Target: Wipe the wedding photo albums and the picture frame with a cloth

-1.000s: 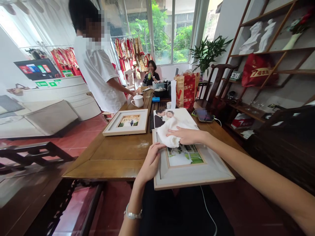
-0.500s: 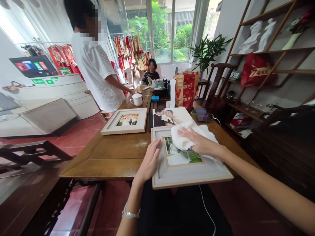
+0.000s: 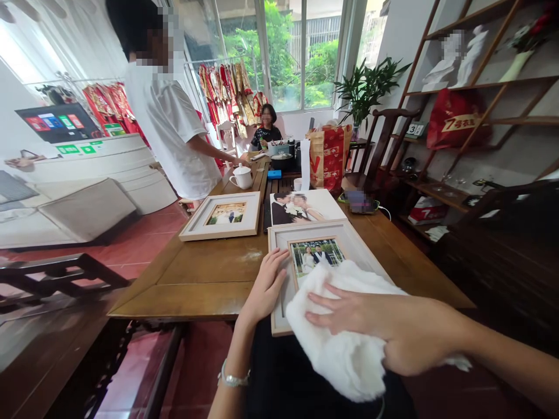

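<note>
A picture frame [image 3: 278, 308] with a wide pale border and a photo of two people lies at the table's near edge, jutting over it. My left hand [image 3: 267, 283] rests on its left side, fingers stretched out over the border. My right hand [image 3: 371, 320] has a white cloth [image 3: 340, 361], fingers spread over its top and the thumb side partly hidden. The cloth covers the frame's lower right part and hangs past its front edge. Behind the frame lies a large unframed photo print [image 3: 314, 212] of a couple. Another framed photo [image 3: 220, 216] lies to the left.
The wooden table [image 3: 209, 267] runs away from me. Farther along stand a white lidded cup [image 3: 241, 176], a red paper bag [image 3: 328, 157] and a phone [image 3: 360, 202] with a cable. A person in a white shirt [image 3: 168, 128] stands at the left; another person [image 3: 266, 129] sits at the far end.
My right hand has drawn the cloth down toward me, from the frame's upper part to its front edge, uncovering the couple in the photo. My left hand has stayed in place.
</note>
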{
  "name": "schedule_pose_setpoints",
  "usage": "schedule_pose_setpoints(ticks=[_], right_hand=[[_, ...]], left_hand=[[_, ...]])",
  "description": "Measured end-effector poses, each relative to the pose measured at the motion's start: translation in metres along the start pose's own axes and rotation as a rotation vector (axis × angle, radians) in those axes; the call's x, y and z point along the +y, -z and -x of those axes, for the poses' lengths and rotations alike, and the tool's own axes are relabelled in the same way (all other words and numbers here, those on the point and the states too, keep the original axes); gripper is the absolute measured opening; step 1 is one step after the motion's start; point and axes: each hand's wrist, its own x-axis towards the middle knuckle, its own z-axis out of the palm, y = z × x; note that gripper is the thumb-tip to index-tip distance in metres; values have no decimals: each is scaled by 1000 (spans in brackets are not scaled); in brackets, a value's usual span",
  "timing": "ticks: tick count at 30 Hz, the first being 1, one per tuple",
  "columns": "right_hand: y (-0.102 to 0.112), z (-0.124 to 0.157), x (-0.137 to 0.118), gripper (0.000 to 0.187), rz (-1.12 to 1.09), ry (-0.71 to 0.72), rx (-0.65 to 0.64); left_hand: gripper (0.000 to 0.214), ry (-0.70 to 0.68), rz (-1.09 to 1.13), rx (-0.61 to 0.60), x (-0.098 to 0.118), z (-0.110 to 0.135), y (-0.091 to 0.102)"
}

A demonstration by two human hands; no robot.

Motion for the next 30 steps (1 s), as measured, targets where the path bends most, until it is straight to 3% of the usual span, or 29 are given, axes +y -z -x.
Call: schedule_pose_setpoints(ticks=[5, 9, 16, 20, 25, 30], right_hand=[[9, 31, 11, 79, 75, -340, -10], [10, 29, 46, 78, 252, -530, 64], [13, -17, 117, 77, 560, -553, 447], [23, -37, 135, 78, 560, -555, 512], [18, -32, 120, 85, 485, -464, 350], [2, 3, 57, 88, 296, -341, 123]], left_hand=[[44, -9, 36, -20, 0, 1, 1], [47, 3, 49, -29, 3, 1, 2], [48, -4, 54, -38, 4, 1, 3], [47, 10, 48, -34, 5, 1, 3], [47, 20, 51, -44, 4, 1, 2], [47, 7, 47, -35, 2, 1, 2]])
